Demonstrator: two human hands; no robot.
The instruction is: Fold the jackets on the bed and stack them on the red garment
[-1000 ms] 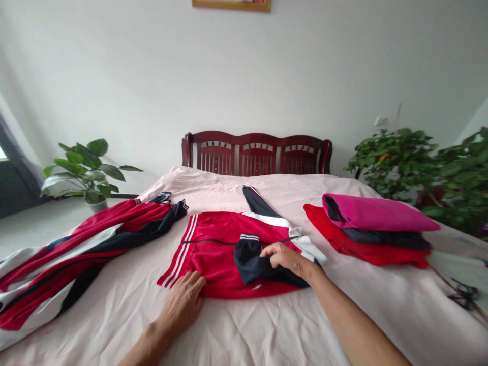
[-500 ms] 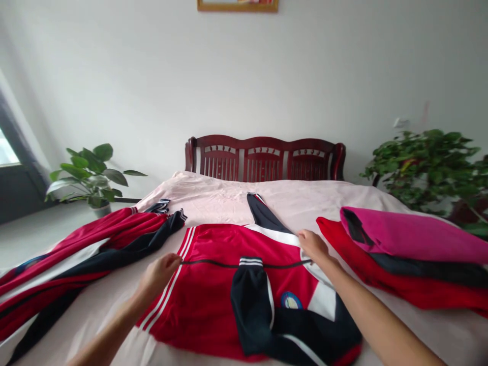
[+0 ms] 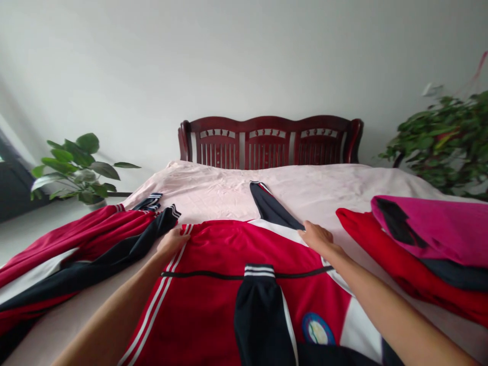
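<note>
A red, white and navy zip-up track jacket [image 3: 213, 310] lies spread on the bed, its dark zipper running across it and a round blue badge [image 3: 318, 329] on its chest. One navy sleeve [image 3: 263, 310] is folded over the front, cuff pointing away from me; the other sleeve [image 3: 272, 206] stretches toward the headboard. My left hand [image 3: 175, 241] is closed on the white-striped hem near the far corner. At the far shoulder, beside the white panel, my right hand [image 3: 318, 238] pinches the jacket; its fingertips are partly hidden.
More red and navy track clothes [image 3: 95, 249] lie at the left. A pile at the right has a folded magenta garment [image 3: 438, 229] above red and dark ones. Behind the pink bedsheet [image 3: 217, 188] rises a dark wooden headboard [image 3: 267, 142]. Potted plants [image 3: 82, 168] stand on both sides.
Both hands have shifted from the two ends of the zipper to the jacket's far edge, left at the hem and right at the shoulder. The view has moved closer.
</note>
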